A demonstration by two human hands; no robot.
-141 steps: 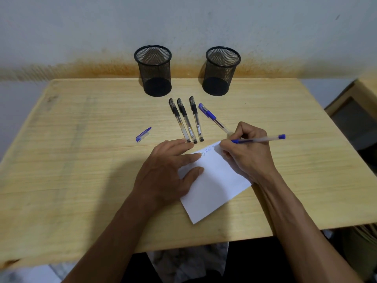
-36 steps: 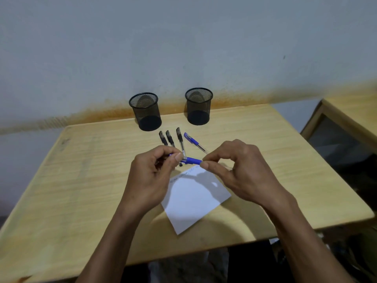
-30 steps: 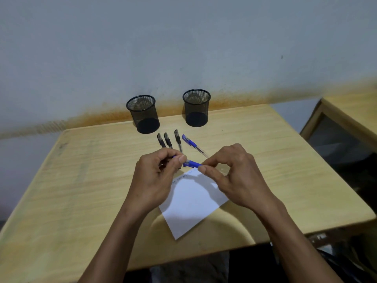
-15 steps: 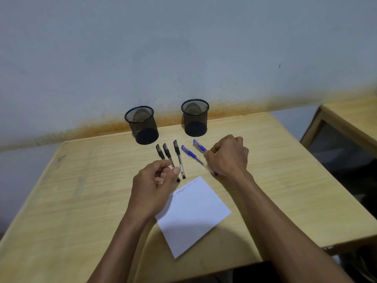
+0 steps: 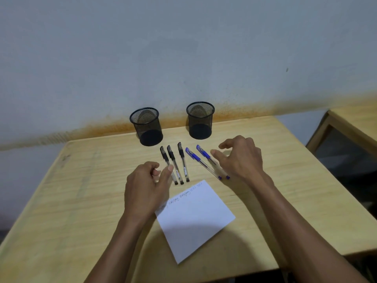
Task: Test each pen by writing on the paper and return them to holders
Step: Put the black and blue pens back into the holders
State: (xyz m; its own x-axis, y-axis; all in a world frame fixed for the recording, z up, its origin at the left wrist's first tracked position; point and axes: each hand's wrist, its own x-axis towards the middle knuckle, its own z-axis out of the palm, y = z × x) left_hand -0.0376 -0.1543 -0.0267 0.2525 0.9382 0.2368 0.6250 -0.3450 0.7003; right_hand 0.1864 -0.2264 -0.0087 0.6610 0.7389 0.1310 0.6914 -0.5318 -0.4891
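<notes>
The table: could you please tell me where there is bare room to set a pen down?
The table is bare left of the left hand and right of the right hand. It is crowded between the holders and the paper, where black pens and blue pens lie.

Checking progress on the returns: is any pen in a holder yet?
No: both holders stand empty, and all five pens lie on the table.

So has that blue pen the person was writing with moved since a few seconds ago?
Yes. It has left the right hand and now lies capped on the table, beside the other blue pen, in the row before the right holder.
</notes>
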